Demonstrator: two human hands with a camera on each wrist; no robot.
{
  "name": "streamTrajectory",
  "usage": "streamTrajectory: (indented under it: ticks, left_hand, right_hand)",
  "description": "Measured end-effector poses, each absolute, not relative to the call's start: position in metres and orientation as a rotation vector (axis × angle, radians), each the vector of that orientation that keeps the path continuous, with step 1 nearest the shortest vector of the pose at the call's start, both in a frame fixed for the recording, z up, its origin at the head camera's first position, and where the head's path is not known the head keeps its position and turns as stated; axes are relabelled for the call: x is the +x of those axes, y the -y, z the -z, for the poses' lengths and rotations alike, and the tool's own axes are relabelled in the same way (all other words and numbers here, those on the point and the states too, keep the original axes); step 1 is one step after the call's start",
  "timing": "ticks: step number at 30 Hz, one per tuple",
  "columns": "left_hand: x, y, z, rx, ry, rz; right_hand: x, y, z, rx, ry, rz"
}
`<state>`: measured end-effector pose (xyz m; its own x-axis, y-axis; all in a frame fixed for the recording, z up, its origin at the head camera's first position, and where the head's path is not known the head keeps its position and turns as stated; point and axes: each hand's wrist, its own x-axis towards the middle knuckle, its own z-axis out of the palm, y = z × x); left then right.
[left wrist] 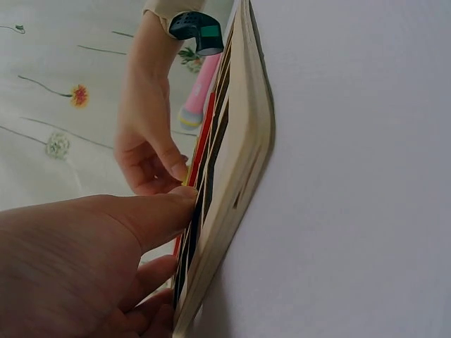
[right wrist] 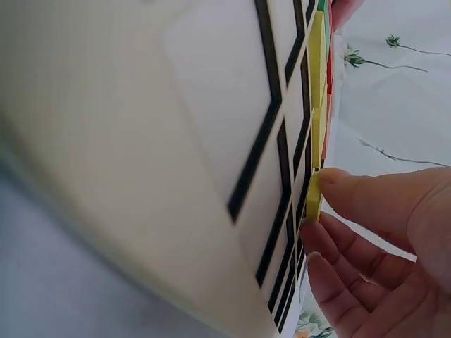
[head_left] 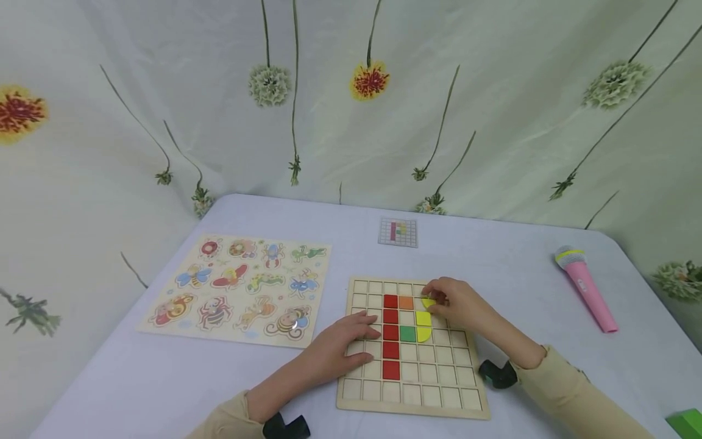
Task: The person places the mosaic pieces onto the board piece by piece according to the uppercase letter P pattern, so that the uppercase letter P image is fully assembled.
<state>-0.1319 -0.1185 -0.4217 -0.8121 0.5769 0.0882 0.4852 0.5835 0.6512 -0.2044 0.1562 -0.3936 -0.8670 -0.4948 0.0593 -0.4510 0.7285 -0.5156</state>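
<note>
A wooden grid board [head_left: 414, 410] lies on the table with a column of red square tiles [head_left: 391, 332], an orange tile [head_left: 406, 303], a green tile [head_left: 407, 333] and yellow tiles [head_left: 423, 319] in its cells. My right hand [head_left: 460, 305] is over the upper right of the board. Its thumb and fingers pinch a rounded yellow tile [right wrist: 314, 196] at a cell right above the other yellow ones. My left hand [head_left: 337, 346] rests on the board's left side, fingers spread and relaxed, tips near the red column.
Behind the board lies a small pattern card [head_left: 398, 233] showing a coloured grid. An insect picture puzzle [head_left: 230, 289] is at the left. A pink toy microphone [head_left: 589, 292] lies at the right, and a green block [head_left: 685, 423] sits at the near right corner.
</note>
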Motion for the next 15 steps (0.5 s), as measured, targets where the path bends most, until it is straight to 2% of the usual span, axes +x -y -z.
streamTrajectory:
  ticks: [9, 15]
  left_hand:
    - [-0.1315, 0.1183, 0.4216, 0.905, -2.675, -1.041]
    - [-0.1317, 0.1184, 0.4224, 0.924, -2.676, -1.049]
  right_hand:
    - [-0.2019, -0.1560, 0.3930, -1.013, -2.845, 0.742]
    - [-0.2031, -0.1563, 0.3935, -0.881, -2.919, 0.731]
